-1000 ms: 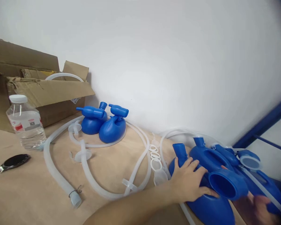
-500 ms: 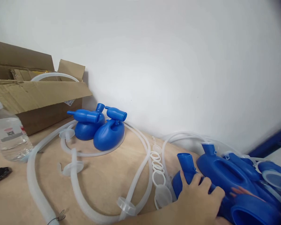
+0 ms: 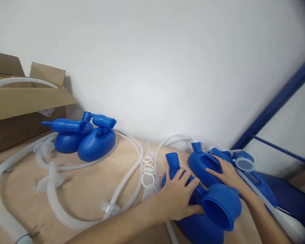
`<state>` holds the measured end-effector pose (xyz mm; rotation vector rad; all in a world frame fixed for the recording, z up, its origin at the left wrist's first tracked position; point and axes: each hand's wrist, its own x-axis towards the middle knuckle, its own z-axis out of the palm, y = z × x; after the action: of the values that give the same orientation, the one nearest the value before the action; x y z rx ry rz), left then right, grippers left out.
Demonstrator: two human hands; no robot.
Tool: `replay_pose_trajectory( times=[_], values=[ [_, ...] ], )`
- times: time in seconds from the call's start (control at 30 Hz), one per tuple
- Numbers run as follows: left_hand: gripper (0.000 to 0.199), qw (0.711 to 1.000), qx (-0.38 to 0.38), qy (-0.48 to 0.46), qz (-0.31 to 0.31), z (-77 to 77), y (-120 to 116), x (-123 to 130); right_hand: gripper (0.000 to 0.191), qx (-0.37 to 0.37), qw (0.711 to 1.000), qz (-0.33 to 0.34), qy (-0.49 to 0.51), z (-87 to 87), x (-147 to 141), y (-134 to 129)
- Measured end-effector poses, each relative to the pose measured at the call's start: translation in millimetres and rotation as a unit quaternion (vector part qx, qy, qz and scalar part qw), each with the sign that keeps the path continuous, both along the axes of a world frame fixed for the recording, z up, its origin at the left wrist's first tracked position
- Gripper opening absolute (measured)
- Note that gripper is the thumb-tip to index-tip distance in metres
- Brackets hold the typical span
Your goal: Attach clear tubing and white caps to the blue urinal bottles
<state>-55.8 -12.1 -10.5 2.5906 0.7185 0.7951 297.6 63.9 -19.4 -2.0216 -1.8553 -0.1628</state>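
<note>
My left hand (image 3: 179, 195) is closed over the handle of a blue plastic urinal bottle (image 3: 200, 228) at the lower right; its open neck (image 3: 173, 161) points up past my fingers. A blue wide-mouthed funnel (image 3: 220, 206) sticks out beside that hand, its opening facing me. Just behind, my right hand (image 3: 226, 173) has its thumb and fingers around the handle of a second blue urinal bottle (image 3: 200, 166), which stands near the wall. Part of the front bottle is hidden under my left hand and forearm.
Two blue urinal bottles (image 3: 96, 145) with attachments stand left, by an open cardboard box (image 3: 27, 101). White hoses (image 3: 58, 203) coil over the table, near white rings (image 3: 148, 169). More blue bottles (image 3: 261, 189) lie right, below a blue metal bar (image 3: 274, 101).
The view has swung right. My right hand, barely visible before, has come onto the rear bottle's handle. My left hand stays on the front bottle, whose funnel now shows more fully.
</note>
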Motion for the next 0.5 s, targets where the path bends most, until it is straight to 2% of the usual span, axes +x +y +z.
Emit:
replay_pose_trajectory(
  times=[0.1,0.2,0.27,0.4,0.5],
  values=[
    [0.067,1.0,-0.013,0.022,-0.012,1.7,3.3,-0.5,0.083,-0.042,0.999,-0.012,0.009,6.5,-4.8,-7.8],
    [0.068,0.999,-0.024,0.042,-0.008,1.1,4.7,0.2,0.084,-0.093,0.995,-0.003,0.042,22.2,-19.5,-28.0],
    [0.07,0.998,-0.025,0.051,-0.001,1.2,4.5,0.8,0.077,-0.126,0.991,-0.004,0.034,33.6,-33.1,-44.2],
    [0.073,0.997,-0.033,0.074,-0.016,5.7,8.9,0.4,0.055,-0.173,0.984,-0.048,-0.002,53.5,-58.2,-71.3],
    [0.081,0.99,-0.048,0.116,-0.056,9.1,22.7,-1.6,0.054,-0.183,0.981,-0.062,-0.005,63.5,-67.7,-81.2]
  ],
)
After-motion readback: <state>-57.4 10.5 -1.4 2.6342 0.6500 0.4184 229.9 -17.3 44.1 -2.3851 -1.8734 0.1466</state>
